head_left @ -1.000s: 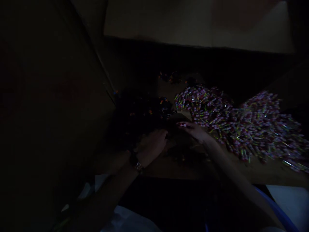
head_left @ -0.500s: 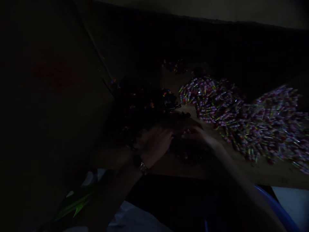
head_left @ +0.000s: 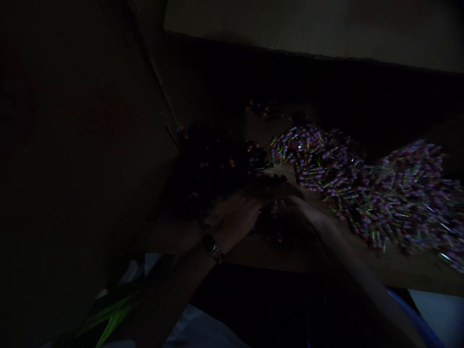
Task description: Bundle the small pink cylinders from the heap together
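deep gloom over the desk [head_left: 384,268], and both hands are in the thick of it! the left hand [head_left: 237,220], wristwatch [head_left: 212,247] glinting, lies back upward, fingers pointing right, at the near side of a dark pile [head_left: 213,166] flecked with orange. facing it, the right hand [head_left: 292,207] reaches in with fingers curved, its fingertips just beside the left's! how open either grip is, or whether it has hold of anything, i cannot tell in this light. the dark pile sits beyond and left of the hands, seemingly made of small loose pieces. over to the right, the bright heap [head_left: 362,188] sprawls across the desk, pink and yellow-green bits shining, its near edge close by the right forearm. a pale panel [head_left: 308,29] spans the top, and a blue rim [head_left: 413,314] curves at lower right!
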Demonstrator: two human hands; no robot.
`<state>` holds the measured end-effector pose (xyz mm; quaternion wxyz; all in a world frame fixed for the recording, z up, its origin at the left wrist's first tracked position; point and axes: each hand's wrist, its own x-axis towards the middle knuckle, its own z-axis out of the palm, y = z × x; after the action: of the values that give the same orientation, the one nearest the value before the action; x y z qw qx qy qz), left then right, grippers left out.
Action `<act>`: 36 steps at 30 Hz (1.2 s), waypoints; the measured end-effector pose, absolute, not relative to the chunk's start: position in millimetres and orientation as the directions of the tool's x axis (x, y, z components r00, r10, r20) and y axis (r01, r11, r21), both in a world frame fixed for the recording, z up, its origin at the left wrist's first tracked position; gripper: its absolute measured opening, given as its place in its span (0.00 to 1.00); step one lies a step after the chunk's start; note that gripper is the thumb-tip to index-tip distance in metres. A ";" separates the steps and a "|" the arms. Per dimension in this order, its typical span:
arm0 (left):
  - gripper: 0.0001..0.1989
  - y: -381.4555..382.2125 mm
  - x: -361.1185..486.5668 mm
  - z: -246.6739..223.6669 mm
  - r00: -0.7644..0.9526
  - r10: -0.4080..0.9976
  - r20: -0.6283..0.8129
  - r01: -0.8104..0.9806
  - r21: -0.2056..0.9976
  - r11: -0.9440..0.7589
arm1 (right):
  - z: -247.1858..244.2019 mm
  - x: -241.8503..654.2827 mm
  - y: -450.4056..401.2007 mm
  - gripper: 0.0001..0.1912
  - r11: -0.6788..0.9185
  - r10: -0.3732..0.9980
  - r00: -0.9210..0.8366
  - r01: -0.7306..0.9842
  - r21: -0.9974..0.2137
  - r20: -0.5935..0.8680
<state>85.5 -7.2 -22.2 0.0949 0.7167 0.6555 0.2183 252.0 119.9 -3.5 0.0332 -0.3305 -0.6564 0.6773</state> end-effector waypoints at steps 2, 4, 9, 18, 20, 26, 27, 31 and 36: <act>0.09 -8.8 84.0 -23.8 0.085 0.977 0.195 0.896 0.413 -0.161 | -4.9 251.9 116.8 0.12 -0.107 0.499 -0.779 0.379 -0.919 -0.379; 0.09 -10.9 82.2 -25.6 0.098 0.973 0.210 0.894 0.412 -0.179 | -7.9 251.6 115.4 0.11 -0.044 0.522 -0.780 0.378 -0.925 -0.344; 0.11 -14.2 74.3 -27.9 0.120 0.969 0.217 0.889 0.411 -0.202 | -4.9 246.8 112.3 0.08 0.158 0.525 -0.808 0.402 -0.902 -0.268; 0.17 -24.0 85.3 -11.4 0.236 0.933 0.272 0.852 0.404 -0.334 | 29.0 269.9 100.3 0.10 0.312 0.550 -0.827 0.335 -0.889 -0.118; 0.15 -15.0 84.3 -11.7 0.252 0.928 0.274 0.876 0.344 -0.339 | 25.8 285.0 108.3 0.10 0.380 0.528 -0.837 0.384 -0.842 -0.144; 0.14 46.1 46.1 -11.9 0.204 0.943 0.262 0.978 -0.025 -0.205 | 9.7 303.2 129.9 0.14 0.397 0.742 -0.669 0.492 -0.775 -0.045; 0.13 52.8 40.8 -10.7 0.226 0.940 0.256 0.974 -0.038 -0.224 | 7.3 300.9 131.2 0.15 0.350 0.775 -0.631 0.473 -0.808 -0.034; 0.09 56.3 40.2 -9.9 0.141 0.922 0.360 0.951 0.209 -0.227 | -1.9 283.3 131.5 0.20 0.094 0.851 -0.515 0.335 -0.938 -0.099; 0.25 34.3 61.3 -15.5 -0.308 0.928 0.208 0.744 0.661 0.099 | -6.8 261.3 128.2 0.26 -0.135 0.863 -0.465 0.165 -0.977 -0.197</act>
<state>61.3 34.3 -15.5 0.1322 0.5731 0.7294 0.3494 261.3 128.2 -6.8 0.2833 -0.4329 -0.5936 0.6165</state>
